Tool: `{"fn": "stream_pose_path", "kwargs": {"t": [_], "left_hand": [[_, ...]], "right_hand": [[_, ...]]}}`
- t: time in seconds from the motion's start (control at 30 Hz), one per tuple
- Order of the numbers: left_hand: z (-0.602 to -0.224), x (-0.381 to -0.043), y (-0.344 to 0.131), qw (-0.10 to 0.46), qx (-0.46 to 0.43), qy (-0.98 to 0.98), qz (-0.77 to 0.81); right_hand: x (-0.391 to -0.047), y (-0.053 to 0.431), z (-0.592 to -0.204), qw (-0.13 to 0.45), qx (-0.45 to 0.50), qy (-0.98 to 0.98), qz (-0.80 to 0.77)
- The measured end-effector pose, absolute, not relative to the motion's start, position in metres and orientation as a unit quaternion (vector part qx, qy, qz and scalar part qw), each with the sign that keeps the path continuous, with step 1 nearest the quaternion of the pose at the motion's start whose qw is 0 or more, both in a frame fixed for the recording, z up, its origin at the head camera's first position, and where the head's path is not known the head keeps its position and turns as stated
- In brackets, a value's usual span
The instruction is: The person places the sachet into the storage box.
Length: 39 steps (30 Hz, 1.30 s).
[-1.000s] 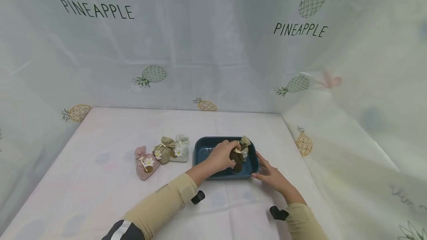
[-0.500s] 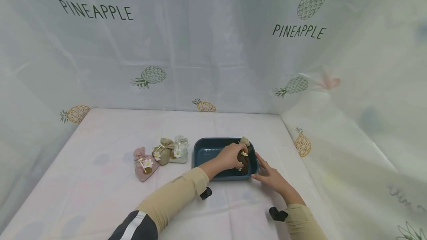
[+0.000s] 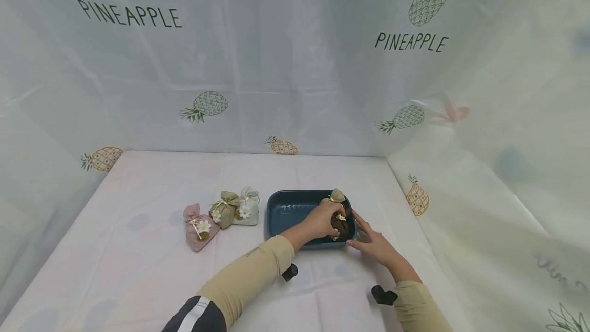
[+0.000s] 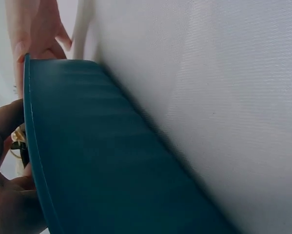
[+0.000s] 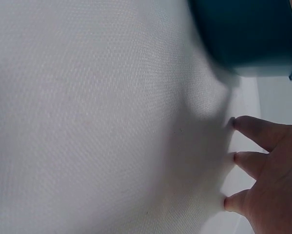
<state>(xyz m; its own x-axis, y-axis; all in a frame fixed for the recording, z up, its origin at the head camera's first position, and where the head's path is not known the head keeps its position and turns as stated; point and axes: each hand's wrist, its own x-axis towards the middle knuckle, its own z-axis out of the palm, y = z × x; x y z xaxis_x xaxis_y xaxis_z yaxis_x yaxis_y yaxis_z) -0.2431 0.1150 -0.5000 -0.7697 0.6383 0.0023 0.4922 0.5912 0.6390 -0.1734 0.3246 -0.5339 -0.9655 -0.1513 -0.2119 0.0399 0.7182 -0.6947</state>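
In the head view, my left hand (image 3: 317,222) reaches into a blue tray (image 3: 289,210) and grips a dark brown drawstring pouch (image 3: 342,228) near its gold tie, at the tray's right end. Behind it a khaki pouch (image 3: 337,195) shows its gathered top; the rest is mostly hidden. My right hand (image 3: 381,250) is at the tray's right side, fingers spread, thumb by the front corner. The left wrist view is filled by the tray's outer wall (image 4: 102,146), with the fingers over its rim. In the right wrist view, straight fingers (image 5: 255,131) stand beside the tray.
Left of the tray lie a pink pouch (image 3: 201,229), a beige pouch (image 3: 226,209) and a pale pouch (image 3: 249,208), each with a white flower. A white cloth covers the table (image 3: 152,183). Pineapple-print curtains (image 3: 286,65) hang behind and at the sides.
My left hand has moved the brown pouch rightward inside the tray, toward its right wall and beside the khaki pouch. The right hand has stayed at the tray's side.
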Motion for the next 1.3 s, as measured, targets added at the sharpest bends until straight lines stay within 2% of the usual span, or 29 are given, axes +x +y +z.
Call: {"fn": "stream_pose_path", "kwargs": {"t": [0.3, 0.53, 0.67, 1.3], "left_hand": [[-0.502, -0.245, 0.114, 0.129, 0.342, 0.882, 0.298], [-0.497, -0.254, 0.101, 0.193, 0.396, 0.843, 0.308], [-0.492, -0.257, 0.090, 0.201, 0.406, 0.834, 0.315], [-0.463, -0.258, -0.016, 0.209, 0.351, 0.826, 0.389]], "right_hand": [[-0.173, 0.324, -0.533, 0.131, -0.025, 0.919, -0.372], [-0.173, 0.325, -0.531, 0.127, -0.033, 0.922, -0.364], [-0.173, 0.326, -0.532, 0.128, -0.035, 0.922, -0.363], [-0.172, 0.323, -0.531, 0.127, -0.038, 0.920, -0.369]]}}
